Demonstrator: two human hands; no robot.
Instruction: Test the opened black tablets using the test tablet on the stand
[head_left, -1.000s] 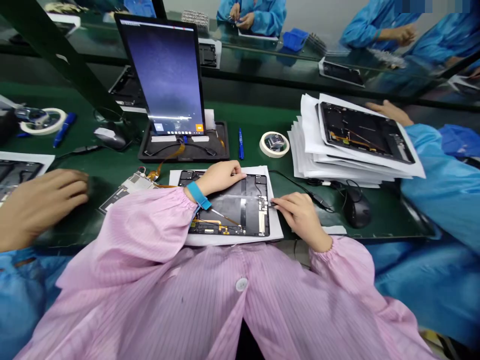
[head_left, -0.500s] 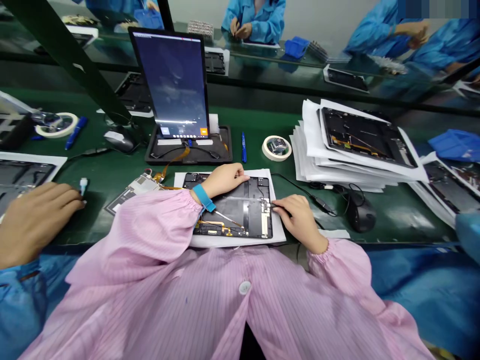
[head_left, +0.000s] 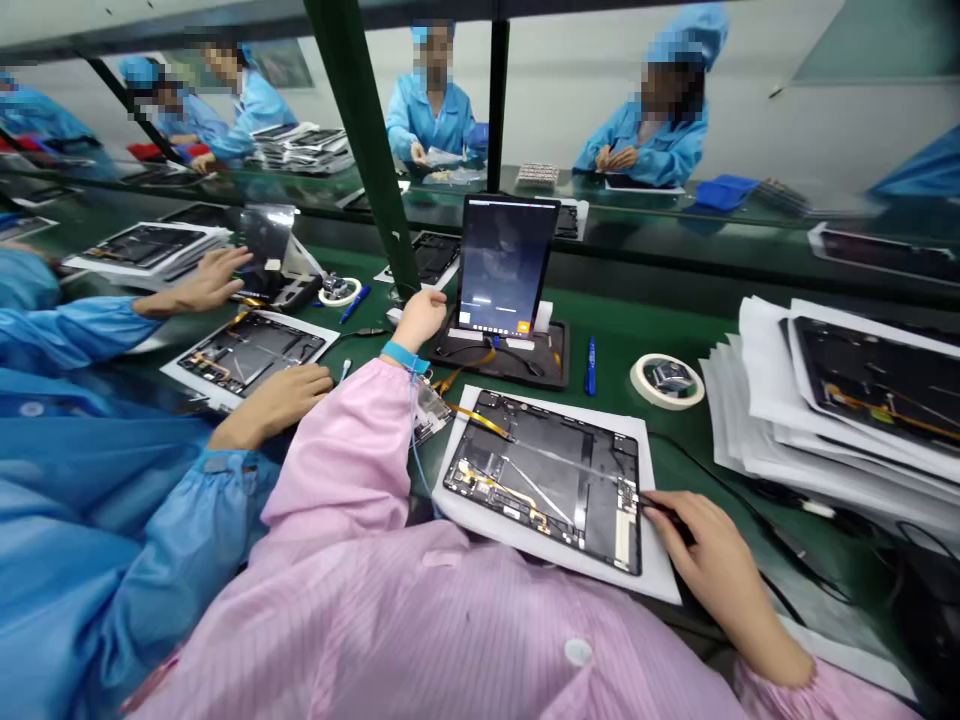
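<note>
An opened tablet (head_left: pixel 547 470) lies back-up on a white sheet (head_left: pixel 652 570) in front of me. My right hand (head_left: pixel 705 560) pinches a thin dark tool whose tip touches the connector strip on the tablet's right edge. My left hand (head_left: pixel 420 315), with a blue wrist strap (head_left: pixel 405 357), reaches forward to the left of a black stand tray (head_left: pixel 551 365). An upright lit screen (head_left: pixel 506 265) stands on that tray. The left hand's fingers curl down over something hidden beneath it. A small circuit board (head_left: pixel 429 408) with orange flex cable lies under my left forearm.
A blue pen (head_left: pixel 591 360) and a tape roll (head_left: pixel 666 380) lie right of the tray. A stack of sheets with tablets (head_left: pixel 862 400) fills the right. A green post (head_left: pixel 367 150) rises behind. At left, a co-worker's hands (head_left: pixel 274 400) rest by another opened tablet (head_left: pixel 247 350).
My left hand left the opened tablet and reached forward beside the stand tray. My right hand kept the tool at the tablet's right edge. My view lifted and swung left.
</note>
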